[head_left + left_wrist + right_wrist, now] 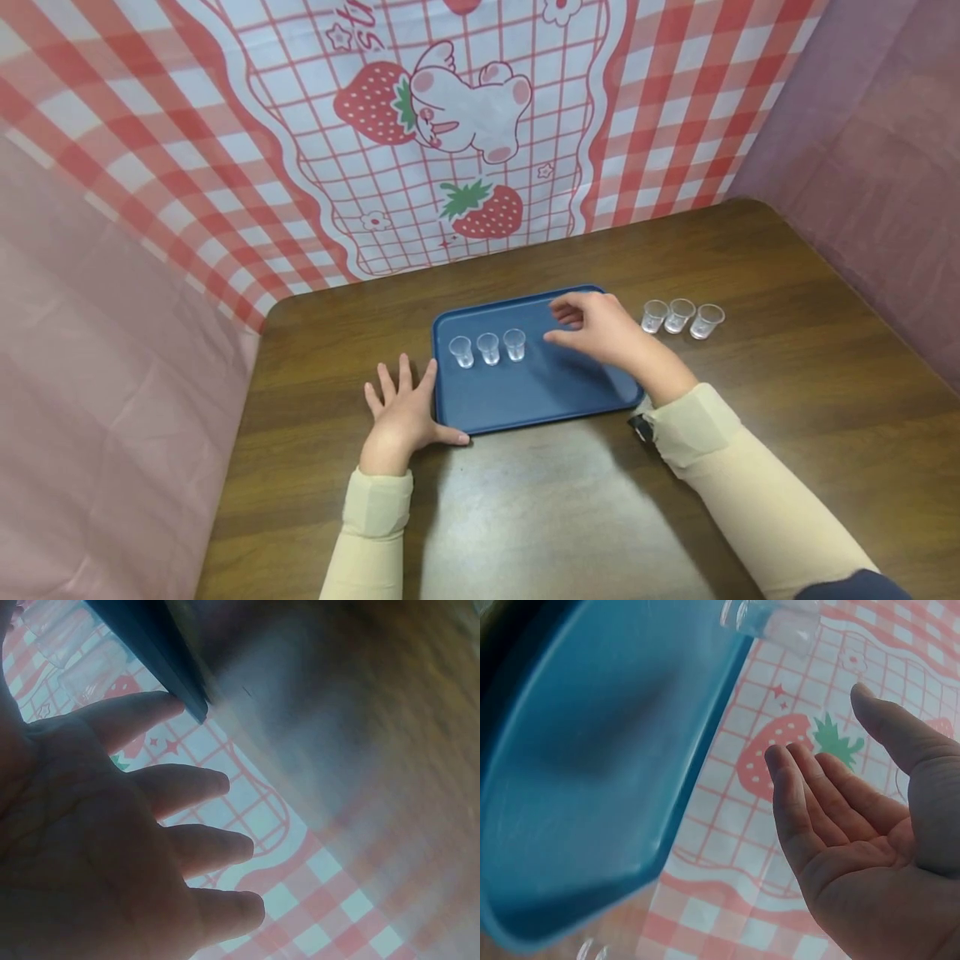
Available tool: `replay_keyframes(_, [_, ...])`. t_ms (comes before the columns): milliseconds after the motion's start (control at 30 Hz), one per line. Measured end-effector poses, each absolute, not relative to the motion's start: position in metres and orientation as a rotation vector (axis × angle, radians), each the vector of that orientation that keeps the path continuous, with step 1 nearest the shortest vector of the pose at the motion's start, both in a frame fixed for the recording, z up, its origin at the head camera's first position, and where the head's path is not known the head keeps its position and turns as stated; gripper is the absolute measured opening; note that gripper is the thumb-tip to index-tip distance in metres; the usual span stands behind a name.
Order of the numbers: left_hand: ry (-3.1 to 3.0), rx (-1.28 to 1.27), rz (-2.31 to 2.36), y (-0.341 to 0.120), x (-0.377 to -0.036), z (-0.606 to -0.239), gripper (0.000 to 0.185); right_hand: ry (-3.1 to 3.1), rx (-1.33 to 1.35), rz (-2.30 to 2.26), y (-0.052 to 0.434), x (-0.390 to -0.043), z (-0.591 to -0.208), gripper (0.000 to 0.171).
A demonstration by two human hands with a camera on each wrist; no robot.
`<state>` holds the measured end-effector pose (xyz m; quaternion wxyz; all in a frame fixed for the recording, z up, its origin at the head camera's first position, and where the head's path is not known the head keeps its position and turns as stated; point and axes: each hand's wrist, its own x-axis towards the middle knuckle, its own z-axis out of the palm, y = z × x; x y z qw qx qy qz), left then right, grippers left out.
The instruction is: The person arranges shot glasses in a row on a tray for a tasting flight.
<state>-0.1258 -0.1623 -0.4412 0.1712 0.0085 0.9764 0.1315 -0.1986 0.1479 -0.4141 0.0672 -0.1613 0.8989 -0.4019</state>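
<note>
A blue tray (pixel 517 396) lies on the wooden table with three small clear plastic cups (pixel 488 348) in a row on its left half. My left hand (pixel 402 417) is spread at the tray's left front corner; in the left wrist view a finger of that hand (pixel 97 825) touches the tray's edge (pixel 161 656). Above the tray's right half hovers my right hand (pixel 596 329), its fingers loosely bent and apart from the thumb. Nothing is between them in the right wrist view, where the hand (pixel 862 840) is beside the tray (pixel 607 750).
Three more clear cups (pixel 679 317) stand in a row on the table (pixel 787 417), right of the tray. A red-and-white checked cloth (pixel 660 108) with strawberries hangs behind the table. Pink cloth (pixel 112 400) hangs at the left side.
</note>
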Motion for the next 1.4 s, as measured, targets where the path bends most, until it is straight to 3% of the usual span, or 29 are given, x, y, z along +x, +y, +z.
replay_keyframes(1400, [2.78,0.021,0.363,-0.162,-0.124,-0.441,0.135,2.835,-0.255,-1.264,0.227,-0.173,-0.401,0.053])
